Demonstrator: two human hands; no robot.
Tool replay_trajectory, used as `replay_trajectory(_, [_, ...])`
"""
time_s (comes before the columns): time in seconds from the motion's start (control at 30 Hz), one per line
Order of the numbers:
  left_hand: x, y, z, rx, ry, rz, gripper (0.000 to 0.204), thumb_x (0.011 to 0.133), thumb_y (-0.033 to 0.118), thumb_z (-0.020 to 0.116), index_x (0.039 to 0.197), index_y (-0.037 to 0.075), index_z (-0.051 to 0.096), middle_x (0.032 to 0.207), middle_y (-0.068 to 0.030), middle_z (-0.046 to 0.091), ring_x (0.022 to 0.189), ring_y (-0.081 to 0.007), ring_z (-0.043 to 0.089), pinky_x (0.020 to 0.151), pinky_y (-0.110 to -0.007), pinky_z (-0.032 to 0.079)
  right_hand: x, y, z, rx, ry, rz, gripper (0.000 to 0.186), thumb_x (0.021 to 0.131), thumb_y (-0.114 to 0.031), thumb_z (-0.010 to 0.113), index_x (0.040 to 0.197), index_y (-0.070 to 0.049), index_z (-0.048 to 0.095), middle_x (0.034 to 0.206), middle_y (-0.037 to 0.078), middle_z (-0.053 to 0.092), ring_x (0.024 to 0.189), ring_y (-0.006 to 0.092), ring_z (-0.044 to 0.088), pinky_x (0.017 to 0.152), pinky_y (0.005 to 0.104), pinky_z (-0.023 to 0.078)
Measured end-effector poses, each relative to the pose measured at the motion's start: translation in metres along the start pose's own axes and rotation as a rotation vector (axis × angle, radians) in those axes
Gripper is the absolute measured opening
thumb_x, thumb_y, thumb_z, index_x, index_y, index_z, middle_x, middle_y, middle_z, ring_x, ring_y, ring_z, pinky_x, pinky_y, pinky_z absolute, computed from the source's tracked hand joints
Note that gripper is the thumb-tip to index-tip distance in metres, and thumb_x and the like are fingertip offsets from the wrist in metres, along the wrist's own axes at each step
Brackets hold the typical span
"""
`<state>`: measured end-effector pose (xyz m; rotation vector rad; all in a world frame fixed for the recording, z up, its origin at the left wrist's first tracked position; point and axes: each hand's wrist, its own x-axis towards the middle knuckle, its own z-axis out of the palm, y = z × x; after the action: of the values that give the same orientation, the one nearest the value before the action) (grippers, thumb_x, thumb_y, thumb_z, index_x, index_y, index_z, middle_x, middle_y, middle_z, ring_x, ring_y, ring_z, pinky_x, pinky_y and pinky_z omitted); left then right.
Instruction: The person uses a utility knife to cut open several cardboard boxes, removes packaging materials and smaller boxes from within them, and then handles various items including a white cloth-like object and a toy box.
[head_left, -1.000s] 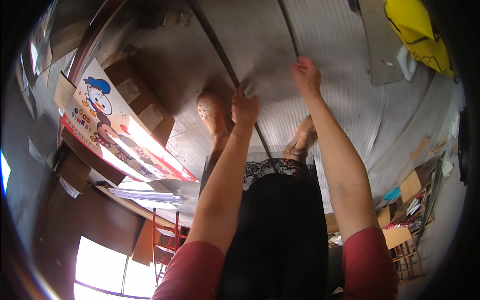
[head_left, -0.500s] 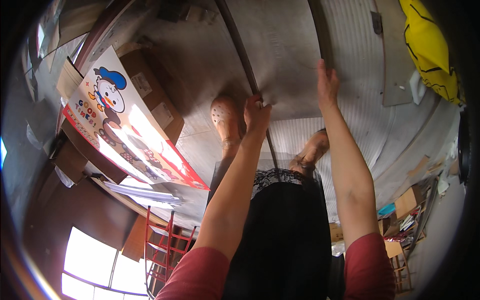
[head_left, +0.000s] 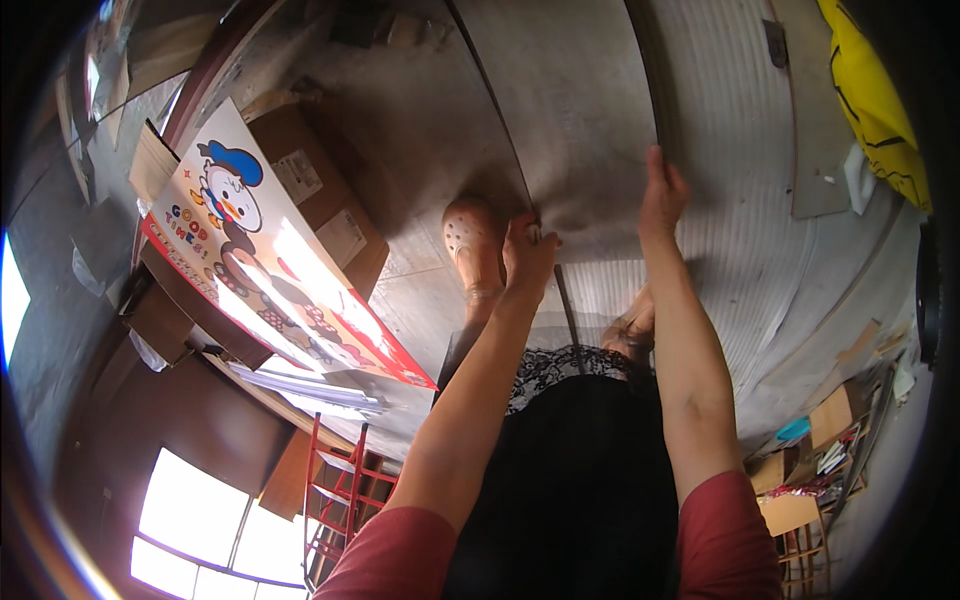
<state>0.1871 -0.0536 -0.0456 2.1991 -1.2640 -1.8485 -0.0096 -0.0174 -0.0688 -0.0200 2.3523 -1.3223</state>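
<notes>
A large grey flat sheet (head_left: 565,120) stretches away in front of me, its near edge between my two hands. My left hand (head_left: 530,258) is closed at the sheet's left edge, by the near corner. On the opposite side, my right hand (head_left: 662,200) grips the right edge, with the fingers mostly hidden under it. A dark line of shadow runs along each long side of the sheet. My left foot, in a tan clog (head_left: 470,235) with holes, stands beside my left hand. The other shoe (head_left: 630,325) is partly behind my right forearm.
To the left, a cartoon-printed board (head_left: 275,250) leans by a brown cardboard box (head_left: 335,220). A red metal ladder (head_left: 340,490) stands at lower left. Ribbed pale sheeting (head_left: 745,200) covers the floor at right, near a yellow bag (head_left: 872,95). Boxes and a wooden stool (head_left: 800,530) are at lower right.
The dark gap along the sheet's left edge has narrowed. Both hands keep their places at the sheet's edges and appear slightly lower and to the right in view, as the whole view has shifted.
</notes>
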Motion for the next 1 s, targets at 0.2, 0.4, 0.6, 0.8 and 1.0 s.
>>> replay_trajectory(0.2, [-0.002,0.004,0.003,-0.057,-0.032,0.041,0.042,0.068,0.006,0.063,0.108,0.002,0.051,0.097,-0.0143,0.058,0.082,-0.0212,0.062,0.07,-0.032,0.05,0.0,-0.012,0.005,0.023,0.012,-0.069,0.044,0.083,-0.041,0.061,0.071,0.001,0.059,0.061,0.002,0.051,0.062,0.0102,0.041,0.058,0.028,0.036])
replay_trajectory(0.4, [0.0,0.024,0.005,-0.135,-0.116,-0.03,0.039,0.072,-0.003,0.058,0.109,-0.004,0.049,0.099,-0.0109,0.048,0.08,-0.0199,0.058,0.065,-0.03,0.053,0.007,-0.016,-0.001,0.072,-0.074,-0.008,0.041,0.084,-0.035,0.063,0.094,0.004,0.064,0.088,0.005,0.063,0.083,0.012,0.051,0.076,0.0263,0.041])
replay_trajectory(0.6, [0.006,0.015,-0.001,-0.042,-0.069,0.024,0.037,0.071,-0.002,0.058,0.106,-0.003,0.048,0.099,-0.0113,0.049,0.072,-0.019,0.059,0.062,-0.03,0.053,0.001,-0.017,0.01,0.055,-0.006,-0.075,0.043,0.084,-0.04,0.062,0.068,0.0,0.056,0.061,-0.003,0.046,0.061,0.0084,0.037,0.056,0.0266,0.033])
replay_trajectory(0.8, [0.007,0.007,-0.002,0.025,-0.057,0.018,0.042,0.067,0.01,0.063,0.106,0.002,0.05,0.09,-0.015,0.058,0.075,-0.0247,0.062,0.068,-0.034,0.051,0.003,-0.007,0.01,0.032,0.007,-0.041,0.042,0.084,-0.039,0.061,0.071,0.001,0.06,0.062,-0.003,0.049,0.063,0.0084,0.039,0.058,0.026,0.035])
replay_trajectory(1.0, [0.002,0.023,-0.006,-0.047,-0.104,-0.041,0.038,0.068,0.008,0.062,0.103,0.001,0.05,0.084,-0.0145,0.059,0.064,-0.0227,0.064,0.063,-0.034,0.051,0.002,-0.008,0.005,0.016,-0.013,-0.044,0.041,0.084,-0.038,0.062,0.074,0.002,0.061,0.064,-0.001,0.054,0.064,0.0084,0.041,0.059,0.0264,0.037])
